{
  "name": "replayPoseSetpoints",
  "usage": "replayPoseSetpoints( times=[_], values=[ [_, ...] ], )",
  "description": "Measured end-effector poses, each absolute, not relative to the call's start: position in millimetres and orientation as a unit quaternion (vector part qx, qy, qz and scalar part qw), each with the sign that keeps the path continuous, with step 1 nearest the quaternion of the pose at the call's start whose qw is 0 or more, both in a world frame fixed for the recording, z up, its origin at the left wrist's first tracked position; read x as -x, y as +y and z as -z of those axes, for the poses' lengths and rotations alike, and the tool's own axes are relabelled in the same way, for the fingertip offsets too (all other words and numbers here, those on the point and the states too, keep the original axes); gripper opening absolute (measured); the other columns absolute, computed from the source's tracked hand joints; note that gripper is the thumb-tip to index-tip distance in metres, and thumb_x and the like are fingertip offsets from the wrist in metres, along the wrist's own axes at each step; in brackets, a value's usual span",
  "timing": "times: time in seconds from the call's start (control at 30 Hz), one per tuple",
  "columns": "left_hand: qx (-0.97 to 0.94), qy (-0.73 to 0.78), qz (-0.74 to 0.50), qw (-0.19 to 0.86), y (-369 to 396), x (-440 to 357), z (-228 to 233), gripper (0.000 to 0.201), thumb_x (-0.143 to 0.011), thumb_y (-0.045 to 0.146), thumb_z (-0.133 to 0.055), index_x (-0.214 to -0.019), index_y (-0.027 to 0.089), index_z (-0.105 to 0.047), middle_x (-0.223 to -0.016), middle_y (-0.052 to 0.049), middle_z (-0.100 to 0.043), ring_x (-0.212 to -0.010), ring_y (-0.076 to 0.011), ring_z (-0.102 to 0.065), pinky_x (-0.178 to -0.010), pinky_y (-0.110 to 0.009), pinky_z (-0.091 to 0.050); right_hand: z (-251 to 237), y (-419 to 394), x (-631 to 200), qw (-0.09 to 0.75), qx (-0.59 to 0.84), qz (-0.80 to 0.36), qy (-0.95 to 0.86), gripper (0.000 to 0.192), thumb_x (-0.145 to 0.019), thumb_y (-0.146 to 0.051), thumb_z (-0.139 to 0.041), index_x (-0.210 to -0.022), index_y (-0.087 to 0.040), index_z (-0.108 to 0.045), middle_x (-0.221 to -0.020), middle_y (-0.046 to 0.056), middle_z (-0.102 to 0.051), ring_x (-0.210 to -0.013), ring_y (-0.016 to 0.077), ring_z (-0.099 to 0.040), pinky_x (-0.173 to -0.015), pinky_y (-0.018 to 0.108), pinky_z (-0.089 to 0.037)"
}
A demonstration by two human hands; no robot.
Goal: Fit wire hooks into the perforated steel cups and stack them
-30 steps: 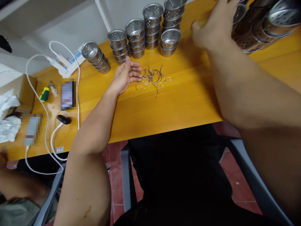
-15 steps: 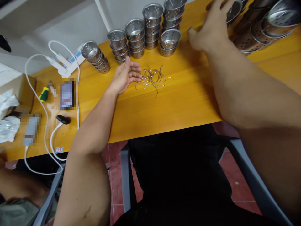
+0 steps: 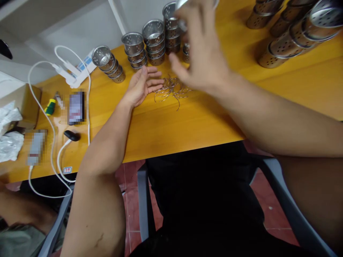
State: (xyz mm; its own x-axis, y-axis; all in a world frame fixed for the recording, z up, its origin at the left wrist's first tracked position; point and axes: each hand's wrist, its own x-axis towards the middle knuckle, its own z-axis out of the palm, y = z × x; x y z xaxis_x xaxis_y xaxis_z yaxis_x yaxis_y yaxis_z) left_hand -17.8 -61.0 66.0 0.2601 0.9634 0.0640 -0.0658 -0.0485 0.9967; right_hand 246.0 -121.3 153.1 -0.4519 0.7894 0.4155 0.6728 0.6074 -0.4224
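Note:
My left hand (image 3: pixel 142 86) rests on the table, palm turned inward and fingers stretched apart. Its fingertips are at the edge of a tangle of thin curved metal wires (image 3: pixel 173 89). My right hand (image 3: pixel 202 48), slightly blurred, is raised above and behind the wires. It grips a shiny metal cup (image 3: pixel 184 3), whose rim shows at the top edge; most of the cup is hidden by the hand. Behind the hands stand stacks of perforated metal cups (image 3: pixel 154 43), with a shorter stack (image 3: pixel 185 53) partly covered by my right hand.
More cup stacks (image 3: pixel 284 46) stand at the right. Leftward lie a power strip (image 3: pixel 80 73) with white cables, a phone (image 3: pixel 76 108), a green-yellow handled tool (image 3: pixel 50 107) and a box (image 3: pixel 30 103). Another person's arm (image 3: pixel 24 207) shows at lower left.
My right hand has moved left from the right-hand stacks to above the wires, carrying a metal cup. My left hand has hardly moved.

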Motion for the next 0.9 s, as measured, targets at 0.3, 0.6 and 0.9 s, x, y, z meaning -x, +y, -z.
replayPoseSetpoints(
  times=[0.3, 0.6, 0.9],
  values=[
    [-0.524, 0.309, -0.462, 0.646, -73.8, 15.1, -85.3, 0.083, -0.117, 0.103, -0.043, -0.126, 0.032, -0.085, -0.126, -0.007, -0.092, -0.133, -0.0338, -0.089, -0.106, -0.045, -0.078, -90.5, -137.9, -188.0, 0.333, 0.239, -0.159, -0.898, 0.083, -0.108, -0.029, -0.087, -0.182, -0.044, -0.053, -0.184, 0.011, -0.055, -0.171, 0.0488, -0.056, -0.137, 0.073, -0.059],
    [-0.573, 0.387, -0.459, 0.558, -65.6, 29.1, -63.1, 0.085, -0.099, 0.111, -0.074, -0.122, 0.029, -0.076, -0.114, -0.008, -0.089, -0.138, -0.0387, -0.086, -0.087, -0.04, -0.073, -101.9, -117.4, -212.3, 0.384, 0.277, -0.198, -0.858, 0.053, -0.12, -0.053, -0.077, -0.169, -0.035, -0.065, -0.162, 0.014, -0.07, -0.153, 0.0452, -0.066, -0.133, 0.066, -0.061],
    [-0.591, 0.35, -0.47, 0.554, -68.1, 29.0, -60.2, 0.091, -0.075, 0.098, -0.102, -0.137, 0.035, -0.077, -0.131, -0.008, -0.084, -0.119, -0.0388, -0.092, -0.079, -0.043, -0.075, -111.6, -117.0, -214.9, 0.358, 0.411, -0.184, -0.818, 0.035, -0.122, -0.064, -0.073, -0.149, -0.042, -0.076, -0.153, 0.01, -0.077, -0.151, 0.0447, -0.069, -0.13, 0.06, -0.066]
  ],
)
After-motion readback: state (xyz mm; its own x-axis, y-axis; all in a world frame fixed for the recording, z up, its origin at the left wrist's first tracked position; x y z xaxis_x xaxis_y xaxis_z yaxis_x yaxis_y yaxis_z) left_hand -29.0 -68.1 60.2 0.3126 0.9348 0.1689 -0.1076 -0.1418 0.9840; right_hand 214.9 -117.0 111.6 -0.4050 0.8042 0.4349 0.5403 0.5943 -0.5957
